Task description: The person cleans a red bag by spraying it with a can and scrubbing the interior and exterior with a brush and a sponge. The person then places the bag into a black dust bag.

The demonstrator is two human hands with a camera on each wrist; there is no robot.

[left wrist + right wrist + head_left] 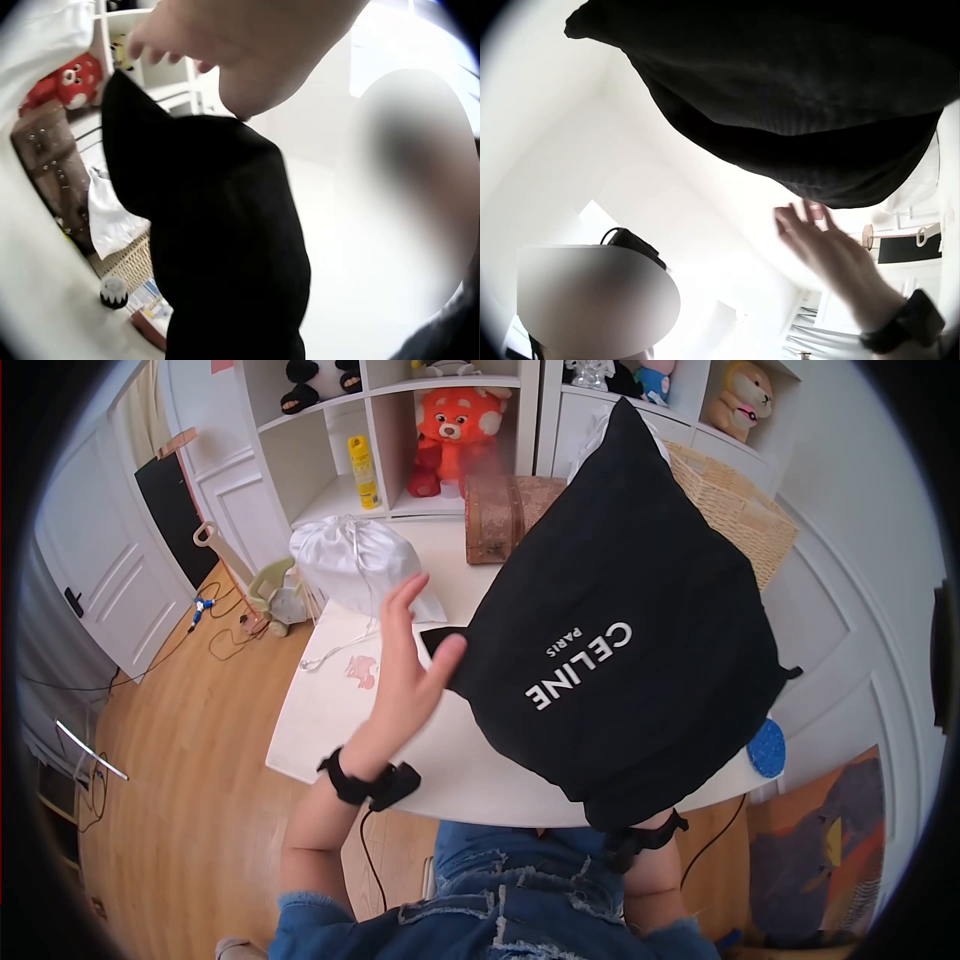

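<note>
A black cloth dust bag (620, 590) with white CELINE PARIS lettering is raised above the white table in the head view. It drapes over my right forearm, and my right hand is hidden inside it, with only the banded wrist showing below its lower edge. My left hand (405, 665) is held up at the bag's left corner, fingers extended and thumb overlapping the cloth in this view. From the left wrist view, the bag (225, 217) hangs tall beneath the left palm. The right wrist view shows the left hand (821, 244) just past the bag's edge, holding nothing.
On the white table (400, 750) stand a white drawstring bag (355, 565) and a brown trunk-like box (490, 520). A wicker basket (735, 510) is at the back right, a blue item (767, 748) at the right edge. Behind are shelves with a red plush toy (455, 435).
</note>
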